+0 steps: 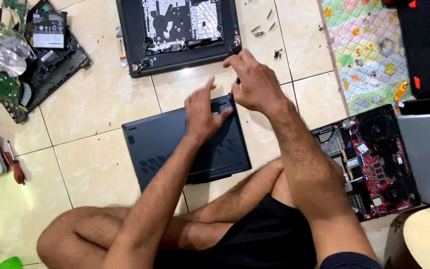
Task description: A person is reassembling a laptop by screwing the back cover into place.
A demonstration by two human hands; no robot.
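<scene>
Scene: a person sits cross-legged on a cream tiled floor (pixel 90 104) among opened laptops, seen from above.
Left hand: the left hand (pixel 201 112) lies on the far right part of a dark blue laptop (pixel 175 144) that rests bottom side up in front of the knees; fingers are spread and loose, pressing rather than clasping.
Right hand: the right hand (pixel 254 82) hovers at the laptop's far right corner, fingertips pinched together around something small and dark; what it is cannot be told.
Laptop ahead: an opened laptop shell (pixel 175 35) with bare metal plates lies just beyond the hands.
Screws: loose screws (pixel 265 27) are scattered on the tile right of that shell.
Left side: a stripped laptop base (pixel 31 65) holds a green circuit board and a black rectangular battery with a white label near its top.
Screwdriver: a red-handled screwdriver (pixel 15 167) lies at the left edge.
Right side: a red circuit board (pixel 374 159) sits in an open case beside the right knee, next to a patterned pastel mat (pixel 364 55).
</scene>
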